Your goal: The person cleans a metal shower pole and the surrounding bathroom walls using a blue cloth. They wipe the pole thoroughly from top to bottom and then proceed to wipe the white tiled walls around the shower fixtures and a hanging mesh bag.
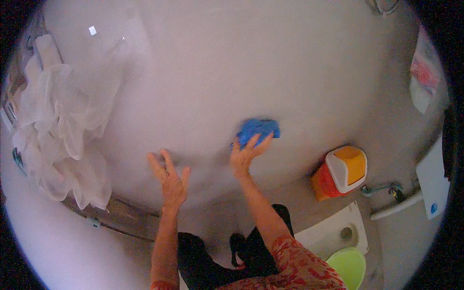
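Note:
A crumpled blue cloth (259, 130) lies pressed against the pale wall (232, 63) in front of me. My right hand (245, 153) is on it, fingers over its lower edge. To the left, my left hand (170, 180) is raised near the same wall, fingers spread and nothing in them. Whether its fingertips touch the wall I cannot tell.
A sheer whitish curtain (72, 111) hangs bunched at the left. On the right stands a red and orange bin with a white-rimmed swing lid (349, 169). Below it are a white squat toilet (338, 226) and a lime-green basin (349, 268). A pipe with a tap (386, 189) runs along the right wall.

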`<state>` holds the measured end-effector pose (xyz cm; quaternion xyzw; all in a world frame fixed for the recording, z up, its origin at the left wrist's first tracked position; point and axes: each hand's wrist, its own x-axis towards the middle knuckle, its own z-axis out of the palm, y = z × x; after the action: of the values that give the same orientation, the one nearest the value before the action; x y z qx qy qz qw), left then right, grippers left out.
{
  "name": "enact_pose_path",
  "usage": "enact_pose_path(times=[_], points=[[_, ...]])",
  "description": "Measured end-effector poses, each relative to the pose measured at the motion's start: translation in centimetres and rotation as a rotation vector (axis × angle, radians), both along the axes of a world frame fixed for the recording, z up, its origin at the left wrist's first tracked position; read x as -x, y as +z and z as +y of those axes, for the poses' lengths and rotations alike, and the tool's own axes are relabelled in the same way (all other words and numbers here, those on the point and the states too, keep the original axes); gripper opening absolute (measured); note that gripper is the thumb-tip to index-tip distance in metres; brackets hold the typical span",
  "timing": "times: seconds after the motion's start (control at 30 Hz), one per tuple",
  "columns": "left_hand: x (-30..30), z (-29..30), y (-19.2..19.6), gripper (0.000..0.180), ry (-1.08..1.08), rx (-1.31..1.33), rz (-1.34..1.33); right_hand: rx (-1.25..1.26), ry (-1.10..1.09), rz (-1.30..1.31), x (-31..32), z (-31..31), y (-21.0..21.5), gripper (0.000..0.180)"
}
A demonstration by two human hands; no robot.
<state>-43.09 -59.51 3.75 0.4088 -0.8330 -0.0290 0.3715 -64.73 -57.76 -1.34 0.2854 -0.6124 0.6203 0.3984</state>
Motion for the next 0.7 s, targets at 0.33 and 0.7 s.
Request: enact_pose_path(times=[0.33, 0.7], points=[[-0.8, -0.5, 0.1, 0.084, -0.027, 0.041, -0.062, -0.665, 0.402, 0.791, -6.3, -0.2, -3.9, 0.043], [-2.8, -0.4, -0.6, 0.078, -0.047, -0.149, 0.126, -0.393, 0.119, 0.697, 1.8, 0.3, 3.9, 0.034]])
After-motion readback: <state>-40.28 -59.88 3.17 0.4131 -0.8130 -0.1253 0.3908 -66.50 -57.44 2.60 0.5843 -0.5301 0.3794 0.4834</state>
